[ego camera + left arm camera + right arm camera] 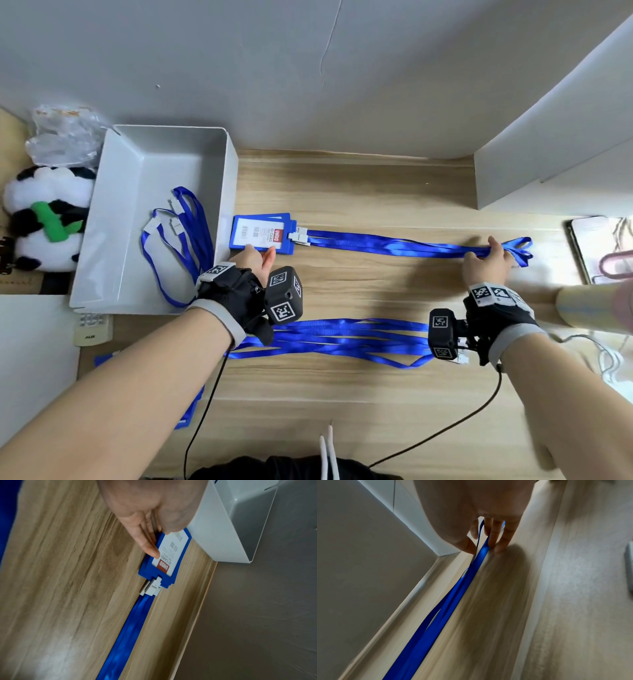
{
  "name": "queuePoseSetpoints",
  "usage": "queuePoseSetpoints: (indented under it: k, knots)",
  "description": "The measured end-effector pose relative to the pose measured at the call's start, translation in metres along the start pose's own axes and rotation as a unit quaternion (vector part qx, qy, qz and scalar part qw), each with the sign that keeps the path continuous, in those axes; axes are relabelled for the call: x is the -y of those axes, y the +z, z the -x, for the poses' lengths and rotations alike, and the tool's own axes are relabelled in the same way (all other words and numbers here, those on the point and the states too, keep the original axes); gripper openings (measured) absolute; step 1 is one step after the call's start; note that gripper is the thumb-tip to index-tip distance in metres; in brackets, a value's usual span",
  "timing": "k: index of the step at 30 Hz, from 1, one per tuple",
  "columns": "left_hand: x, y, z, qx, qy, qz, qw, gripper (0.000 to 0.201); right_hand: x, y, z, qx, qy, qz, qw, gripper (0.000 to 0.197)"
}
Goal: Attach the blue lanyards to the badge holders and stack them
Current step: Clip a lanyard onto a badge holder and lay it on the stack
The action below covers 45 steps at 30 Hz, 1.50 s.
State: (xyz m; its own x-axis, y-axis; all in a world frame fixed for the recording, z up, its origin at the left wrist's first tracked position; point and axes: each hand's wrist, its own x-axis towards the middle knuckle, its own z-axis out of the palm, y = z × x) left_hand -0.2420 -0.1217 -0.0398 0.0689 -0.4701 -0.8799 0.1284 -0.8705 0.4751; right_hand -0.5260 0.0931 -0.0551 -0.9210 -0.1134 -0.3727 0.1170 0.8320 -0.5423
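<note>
On badge holders [254, 231] L hand [255, 261] flat; R hand [485, 263] pinches lanyards [394, 244].

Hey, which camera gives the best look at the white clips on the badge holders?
The left wrist view: the white clips sit close up, hooked onto the badge holders. The head view shows them small; the right wrist view shows only lanyards.

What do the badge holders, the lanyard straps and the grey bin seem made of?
Badge holders: rigid blue plastic, apparently; crisp moulded edges, matte. Lanyard straps: woven ribbon, probably polyester; flat, limp, satin sheen. Grey bin: likely thin plastic; smooth walls, soft glare.
</note>
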Motion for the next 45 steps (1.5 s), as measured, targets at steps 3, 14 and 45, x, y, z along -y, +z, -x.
queuePoseSetpoints:
  k: [3,14,45]
  knots:
    - [-0.002,-0.002,0.004,-0.002,-0.013,0.002,1.0,0.041,0.002,-0.005,0.008,-0.031,0.012,-0.022,0.999,0.054]
    - [0.007,-0.043,0.056,0.159,-0.068,-0.215,0.961,0.006,0.009,0.017,0.089,0.084,-0.056,-0.062,0.993,0.027]
    - [0.015,-0.261,0.042,0.03,0.236,-0.387,0.891,0.024,0.031,0.179,0.371,0.504,-0.069,0.09,0.856,0.011]
